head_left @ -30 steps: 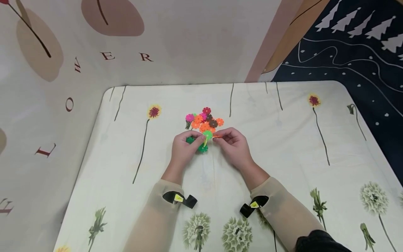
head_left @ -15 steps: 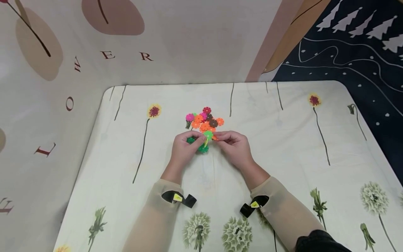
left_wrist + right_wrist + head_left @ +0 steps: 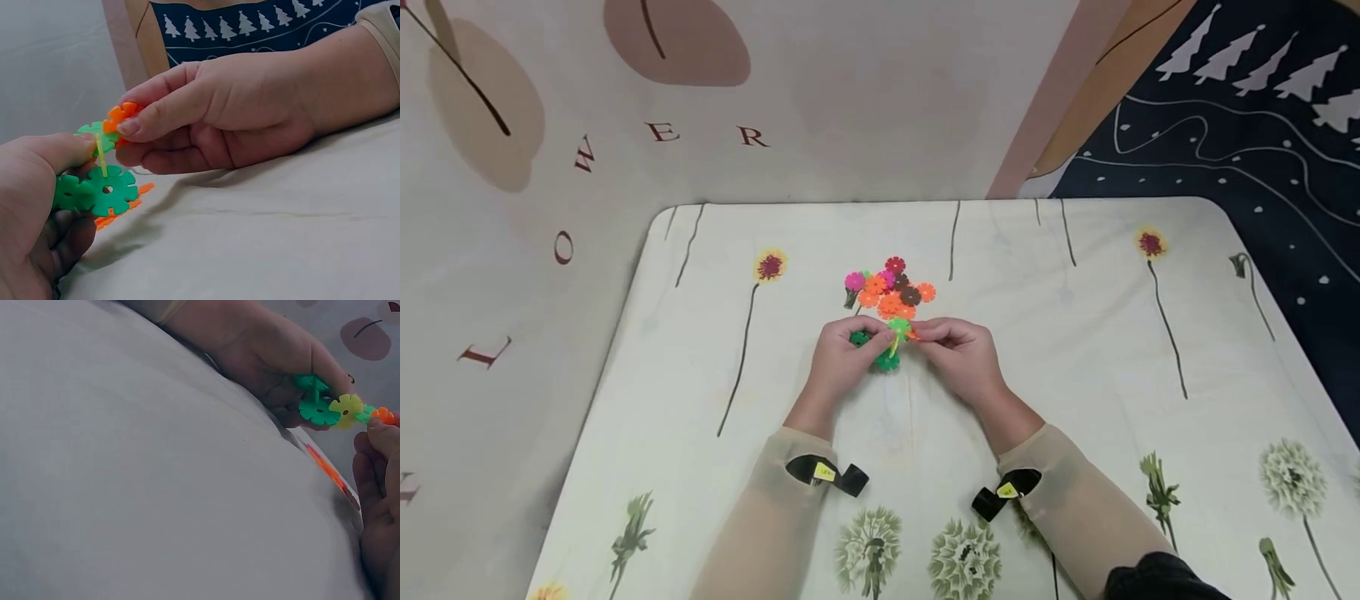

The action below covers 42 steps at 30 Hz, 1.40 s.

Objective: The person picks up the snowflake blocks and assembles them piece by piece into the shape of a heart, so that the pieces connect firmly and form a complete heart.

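My left hand (image 3: pixel 842 357) pinches a small joined chain of notched plastic building discs. In the left wrist view, the chain has green discs (image 3: pixel 112 190), a yellow disc (image 3: pixel 101 155) seen edge-on and a light green disc (image 3: pixel 95 132). My right hand (image 3: pixel 966 357) pinches an orange disc (image 3: pixel 119 116) between thumb and index finger, right against the light green disc. Fingertips cover part of the orange disc, so how deep the two sit in each other I cannot tell. The right wrist view shows the yellow disc (image 3: pixel 345 411) face-on between the green and light green ones.
Just beyond the hands lies a pile of loose discs (image 3: pixel 889 287) in orange, pink, red and brown. A white cloth printed with flowers (image 3: pixel 1075 333) covers the table. Behind its far edge hangs a pale printed curtain (image 3: pixel 880 125), with dark blue fabric (image 3: pixel 1225 150) at the right.
The orange disc, earlier a thin edge-on line beside the light green one, has turned and sits closer against it. Both hands stay nearly in place; the head view shifts slightly.
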### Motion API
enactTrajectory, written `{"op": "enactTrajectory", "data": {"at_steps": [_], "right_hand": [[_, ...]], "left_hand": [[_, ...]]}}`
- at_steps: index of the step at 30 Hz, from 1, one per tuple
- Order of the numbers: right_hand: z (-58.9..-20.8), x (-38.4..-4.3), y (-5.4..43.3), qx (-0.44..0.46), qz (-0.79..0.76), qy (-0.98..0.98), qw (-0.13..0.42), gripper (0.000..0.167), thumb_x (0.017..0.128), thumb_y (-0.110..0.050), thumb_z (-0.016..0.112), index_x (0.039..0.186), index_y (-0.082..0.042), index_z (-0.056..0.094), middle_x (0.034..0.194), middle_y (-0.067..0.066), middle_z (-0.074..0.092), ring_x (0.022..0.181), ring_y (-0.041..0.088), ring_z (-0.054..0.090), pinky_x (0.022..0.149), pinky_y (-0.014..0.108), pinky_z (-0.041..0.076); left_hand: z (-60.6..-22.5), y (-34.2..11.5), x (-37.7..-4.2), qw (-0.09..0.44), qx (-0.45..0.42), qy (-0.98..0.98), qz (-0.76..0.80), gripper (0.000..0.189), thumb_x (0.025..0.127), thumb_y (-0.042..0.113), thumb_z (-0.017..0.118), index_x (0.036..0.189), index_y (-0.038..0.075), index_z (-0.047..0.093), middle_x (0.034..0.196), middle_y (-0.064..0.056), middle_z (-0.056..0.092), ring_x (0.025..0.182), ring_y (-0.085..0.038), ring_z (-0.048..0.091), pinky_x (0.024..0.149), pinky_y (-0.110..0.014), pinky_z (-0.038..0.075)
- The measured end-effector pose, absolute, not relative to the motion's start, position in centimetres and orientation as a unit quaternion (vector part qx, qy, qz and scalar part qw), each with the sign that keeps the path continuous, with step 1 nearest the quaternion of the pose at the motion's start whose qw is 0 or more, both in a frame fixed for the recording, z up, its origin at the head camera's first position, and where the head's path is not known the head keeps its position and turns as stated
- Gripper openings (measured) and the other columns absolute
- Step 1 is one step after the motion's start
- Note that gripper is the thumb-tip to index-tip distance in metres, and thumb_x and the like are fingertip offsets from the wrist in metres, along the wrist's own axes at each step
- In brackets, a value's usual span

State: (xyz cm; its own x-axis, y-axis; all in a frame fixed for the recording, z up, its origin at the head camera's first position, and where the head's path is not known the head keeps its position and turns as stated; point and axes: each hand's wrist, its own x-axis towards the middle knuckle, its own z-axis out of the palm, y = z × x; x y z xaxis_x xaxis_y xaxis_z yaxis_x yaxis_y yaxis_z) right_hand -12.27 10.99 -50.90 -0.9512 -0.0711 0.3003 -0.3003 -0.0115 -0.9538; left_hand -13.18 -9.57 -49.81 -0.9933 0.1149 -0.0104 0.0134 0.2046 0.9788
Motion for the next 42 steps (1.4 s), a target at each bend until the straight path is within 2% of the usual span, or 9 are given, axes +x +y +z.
{"op": "enactTrajectory", "data": {"at_steps": [6, 15, 19, 24, 29, 32, 35, 38, 42], "right_hand": [[-50.7, -12.3, 10.8, 0.136, 0.678, -0.718, 0.082, 0.009, 0.091, 0.011, 0.078, 0.098, 0.005, 0.079, 0.11, 0.017, 0.079, 0.105, 0.015, 0.075, 0.09, 0.029, 0.062], [-50.8, -12.4, 10.6, 0.127, 0.667, -0.73, 0.08, 0.01, 0.094, 0.01, 0.076, 0.101, 0.003, 0.078, 0.11, 0.015, 0.078, 0.101, 0.019, 0.073, 0.085, 0.025, 0.06], [-50.8, -12.5, 10.7, 0.127, 0.672, -0.724, 0.089, 0.01, 0.094, 0.01, 0.076, 0.1, 0.003, 0.078, 0.111, 0.016, 0.078, 0.103, 0.02, 0.073, 0.086, 0.025, 0.059], [-51.0, -12.6, 10.8, 0.14, 0.672, -0.72, 0.1, 0.012, 0.093, 0.01, 0.077, 0.104, 0.005, 0.077, 0.111, 0.019, 0.077, 0.101, 0.016, 0.072, 0.086, 0.024, 0.058], [-50.9, -12.8, 11.6, 0.19, 0.618, -0.744, 0.165, 0.021, 0.09, 0.006, 0.079, 0.111, 0.004, 0.075, 0.111, 0.019, 0.075, 0.104, 0.023, 0.067, 0.09, 0.032, 0.055], [-50.8, -13.2, 12.1, 0.187, 0.551, -0.791, 0.191, 0.022, 0.092, -0.002, 0.074, 0.114, 0.001, 0.074, 0.118, 0.016, 0.074, 0.117, 0.031, 0.062, 0.101, 0.042, 0.049], [-50.6, -13.3, 12.3, 0.16, 0.473, -0.854, 0.147, 0.032, 0.095, -0.015, 0.07, 0.125, -0.004, 0.072, 0.136, 0.012, 0.069, 0.137, 0.034, 0.05, 0.115, 0.052, 0.039], [-50.4, -13.4, 12.1, 0.153, 0.381, -0.91, 0.064, 0.053, 0.099, -0.03, 0.068, 0.146, -0.007, 0.061, 0.16, 0.012, 0.051, 0.155, 0.038, 0.028, 0.125, 0.059, 0.024], [-50.2, -13.3, 11.6, 0.169, 0.255, -0.952, -0.012, 0.073, 0.103, -0.046, 0.062, 0.164, -0.012, 0.042, 0.173, 0.014, 0.029, 0.162, 0.04, 0.008, 0.129, 0.058, 0.01]], "left_hand": [[-49.8, -9.3, -13.2, 0.032, 0.018, 0.782, 0.623, 0.016, 0.098, 0.023, 0.081, 0.098, 0.007, 0.079, 0.099, -0.005, 0.074, 0.094, -0.022, 0.063, 0.088, -0.036, 0.055], [-49.8, -9.2, -13.2, 0.029, 0.021, 0.786, 0.618, 0.018, 0.098, 0.025, 0.081, 0.099, 0.006, 0.08, 0.1, -0.004, 0.076, 0.093, -0.022, 0.065, 0.087, -0.035, 0.056], [-49.8, -9.4, -13.3, 0.029, 0.038, 0.784, 0.619, 0.016, 0.096, 0.023, 0.083, 0.098, 0.006, 0.083, 0.096, -0.003, 0.079, 0.089, -0.02, 0.067, 0.083, -0.03, 0.056], [-50.0, -9.5, -13.4, 0.029, 0.058, 0.774, 0.63, 0.012, 0.096, 0.016, 0.083, 0.095, 0.004, 0.081, 0.089, -0.004, 0.077, 0.081, -0.021, 0.066, 0.074, -0.027, 0.055], [-50.0, -9.4, -13.4, 0.022, 0.044, 0.765, 0.642, 0.011, 0.098, 0.015, 0.079, 0.095, 0.005, 0.077, 0.089, -0.005, 0.072, 0.077, -0.018, 0.062, 0.069, -0.024, 0.052], [-49.9, -9.3, -13.4, 0.018, 0.03, 0.759, 0.651, 0.008, 0.098, 0.012, 0.076, 0.095, 0.005, 0.074, 0.089, -0.006, 0.07, 0.073, -0.018, 0.059, 0.066, -0.023, 0.051], [-49.7, -9.2, -13.3, 0.014, 0.022, 0.756, 0.654, 0.006, 0.098, 0.009, 0.072, 0.094, 0.005, 0.071, 0.089, -0.008, 0.068, 0.073, -0.02, 0.057, 0.067, -0.023, 0.05], [-49.7, -9.2, -13.3, 0.008, 0.022, 0.762, 0.648, 0.005, 0.098, 0.008, 0.07, 0.094, 0.005, 0.068, 0.091, -0.008, 0.065, 0.078, -0.022, 0.057, 0.07, -0.024, 0.049], [-49.8, -9.2, -13.3, 0.0, 0.02, 0.765, 0.644, 0.005, 0.098, 0.007, 0.067, 0.093, 0.006, 0.066, 0.091, -0.009, 0.064, 0.081, -0.023, 0.056, 0.072, -0.026, 0.048]]}}
